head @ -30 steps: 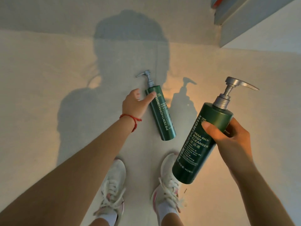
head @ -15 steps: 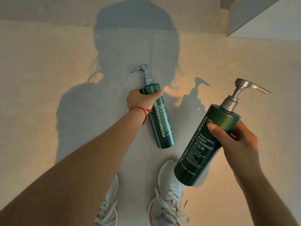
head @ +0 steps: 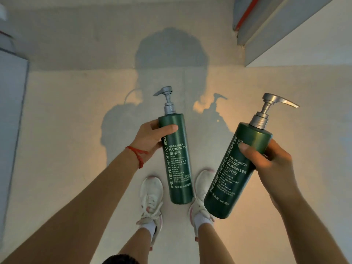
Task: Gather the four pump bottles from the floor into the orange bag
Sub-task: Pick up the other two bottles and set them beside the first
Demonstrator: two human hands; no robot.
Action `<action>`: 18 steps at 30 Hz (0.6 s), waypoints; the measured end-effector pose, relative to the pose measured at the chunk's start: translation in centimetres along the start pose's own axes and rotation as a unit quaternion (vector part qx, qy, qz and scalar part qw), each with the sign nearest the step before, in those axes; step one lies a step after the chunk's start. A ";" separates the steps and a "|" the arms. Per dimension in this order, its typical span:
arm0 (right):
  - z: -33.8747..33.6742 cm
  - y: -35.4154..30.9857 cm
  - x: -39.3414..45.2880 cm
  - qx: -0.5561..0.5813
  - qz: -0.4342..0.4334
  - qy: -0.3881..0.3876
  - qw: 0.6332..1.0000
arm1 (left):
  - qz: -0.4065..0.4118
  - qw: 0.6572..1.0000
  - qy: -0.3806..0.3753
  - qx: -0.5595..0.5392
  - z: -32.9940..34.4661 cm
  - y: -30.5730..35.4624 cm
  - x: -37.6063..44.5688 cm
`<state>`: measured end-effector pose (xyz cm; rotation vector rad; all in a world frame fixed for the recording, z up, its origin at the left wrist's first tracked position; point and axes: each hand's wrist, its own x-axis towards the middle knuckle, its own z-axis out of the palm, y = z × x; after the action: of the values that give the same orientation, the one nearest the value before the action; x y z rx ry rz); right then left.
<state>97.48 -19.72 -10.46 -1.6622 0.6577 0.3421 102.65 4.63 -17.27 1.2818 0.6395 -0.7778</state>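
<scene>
Head view shows the left hand (head: 152, 138) wrapped around the hand wash bottle (head: 176, 159) near its shoulder, and the right hand (head: 270, 164) clamped on the body cleanser bottle (head: 236, 170). Both bottles are held clear above the floor (head: 66, 130), long axes roughly upright, pumps pointing away. No orange bag is visible, so neither hand is clearly nearer it.

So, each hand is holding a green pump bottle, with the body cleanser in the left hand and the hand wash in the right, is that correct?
Not quite: the labels are swapped. The head view shows the left hand holding the hand wash and the right hand holding the body cleanser. Each hand does hold a green pump bottle.
</scene>
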 end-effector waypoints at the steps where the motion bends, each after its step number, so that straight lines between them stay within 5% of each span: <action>1: -0.2 -1.8 -1.0 0.007 0.000 -0.014 1.000 | 0.006 1.000 -0.016 0.004 0.4 1.6 -1.8; 9: -2.6 -14.2 -8.6 0.012 0.003 -0.035 0.999 | 0.082 0.994 -0.061 0.040 4.2 12.4 -13.4; 18: -4.1 -23.3 -18.9 0.078 -0.012 0.064 0.995 | 0.114 0.980 -0.112 0.121 7.8 20.8 -23.8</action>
<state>95.75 -17.38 19.65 -1.5498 0.7393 0.1633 105.13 2.67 15.12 1.4337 0.2153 -0.8125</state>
